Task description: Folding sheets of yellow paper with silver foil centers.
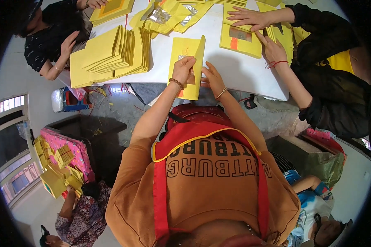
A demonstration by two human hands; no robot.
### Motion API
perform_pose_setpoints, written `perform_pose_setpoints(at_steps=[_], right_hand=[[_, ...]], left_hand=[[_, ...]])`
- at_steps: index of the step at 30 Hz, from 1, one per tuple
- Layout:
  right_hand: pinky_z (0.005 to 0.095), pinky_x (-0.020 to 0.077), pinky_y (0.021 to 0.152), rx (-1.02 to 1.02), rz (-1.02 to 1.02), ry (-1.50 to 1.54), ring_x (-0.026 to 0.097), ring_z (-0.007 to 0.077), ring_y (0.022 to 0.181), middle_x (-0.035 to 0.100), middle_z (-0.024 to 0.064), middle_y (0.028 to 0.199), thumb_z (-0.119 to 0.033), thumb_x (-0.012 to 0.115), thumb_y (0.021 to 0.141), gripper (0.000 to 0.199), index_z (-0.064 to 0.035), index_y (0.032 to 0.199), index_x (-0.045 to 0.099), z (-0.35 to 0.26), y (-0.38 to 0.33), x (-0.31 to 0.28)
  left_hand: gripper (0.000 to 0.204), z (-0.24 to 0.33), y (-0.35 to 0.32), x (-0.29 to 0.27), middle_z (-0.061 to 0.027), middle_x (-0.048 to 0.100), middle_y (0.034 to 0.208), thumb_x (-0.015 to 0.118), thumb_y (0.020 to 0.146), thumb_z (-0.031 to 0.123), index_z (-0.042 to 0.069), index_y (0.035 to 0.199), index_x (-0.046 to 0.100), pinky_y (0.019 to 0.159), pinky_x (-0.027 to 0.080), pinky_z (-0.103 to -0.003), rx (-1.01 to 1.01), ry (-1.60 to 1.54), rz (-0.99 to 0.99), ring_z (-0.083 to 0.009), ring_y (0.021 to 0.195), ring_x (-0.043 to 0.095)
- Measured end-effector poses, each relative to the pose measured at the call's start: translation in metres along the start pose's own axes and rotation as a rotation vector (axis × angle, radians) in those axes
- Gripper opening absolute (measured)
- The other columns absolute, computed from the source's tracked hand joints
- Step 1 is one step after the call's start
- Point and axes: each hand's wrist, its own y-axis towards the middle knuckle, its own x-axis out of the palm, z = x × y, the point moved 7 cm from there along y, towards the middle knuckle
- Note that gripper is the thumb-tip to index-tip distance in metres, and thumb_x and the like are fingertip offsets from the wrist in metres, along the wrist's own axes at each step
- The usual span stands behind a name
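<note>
At the near edge of the white table, a folded yellow paper sheet [178, 47] stands partly opened, its right flap raised. It bears a silver patch and orange-red marks. My left hand [183, 71], with a beaded bracelet at the wrist, is closed on this paper from inside the fold. My right hand [212, 80], wearing a bangle, is at the outer side of the raised flap, its fingers apart and the tips at the paper's edge. Left of my hands lies a thick pile of folded yellow paper [123, 51].
Loose yellow sheets with silver patches [165, 16] lie across the white table [251, 78]. A co-worker's hands [272, 49] press yellow paper stacks at the right; another person's hand [69, 45] is beside the left pile. Behind me, yellow bundles rest on a pink cloth [76, 150].
</note>
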Motion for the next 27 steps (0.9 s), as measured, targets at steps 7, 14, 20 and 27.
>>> perform_pose_setpoints(at_steps=[7,14,20,27], right_hand=[[0.0254,0.0479,0.061,0.013,0.028,0.069,0.056,0.0166,0.08,0.051,0.0056,0.104,-0.032,0.046,0.085,0.055,-0.0063,0.13,0.025,0.002,-0.001,0.001],[0.0237,0.0421,0.073,-0.075,0.003,0.057,0.052,0.0122,0.085,0.053,0.006,0.1,-0.029,0.045,0.086,0.042,-0.0014,0.118,0.043,-0.009,0.005,0.004],[0.0238,0.0413,0.073,-0.117,0.023,0.226,0.051,0.0114,0.085,0.054,0.0043,0.096,-0.018,0.045,0.086,0.031,-0.0001,0.111,0.048,0.005,0.008,-0.002],[0.0242,0.0427,0.068,-0.111,0.05,0.165,0.053,0.0116,0.078,0.056,0.0049,0.092,-0.008,0.044,0.083,0.027,0.0005,0.107,0.051,0.023,0.02,-0.015]], left_hand=[[0.023,-0.007,-0.001,-0.003,-0.0052,0.058,0.08,0.05,0.085,0.014,-0.004,0.098,0.054,0.058,0.046,-0.02,-0.024,-0.051,0.01,-0.0098,0.065,0.055],[0.023,-0.001,-0.003,-0.002,-0.0059,0.058,0.083,0.05,0.085,0.013,-0.005,0.098,0.054,0.059,0.046,-0.021,-0.056,0.037,0.055,-0.0099,0.066,0.055],[0.029,0.004,0.002,-0.015,-0.0061,0.056,0.086,0.049,0.082,0.006,0.003,0.111,0.045,0.059,0.046,-0.023,0.194,0.174,0.145,-0.0114,0.069,0.054],[0.035,0.008,0.0,-0.01,-0.0081,0.055,0.088,0.049,0.081,0.004,0.003,0.114,0.038,0.061,0.045,-0.023,0.165,0.082,0.125,-0.0121,0.072,0.053]])
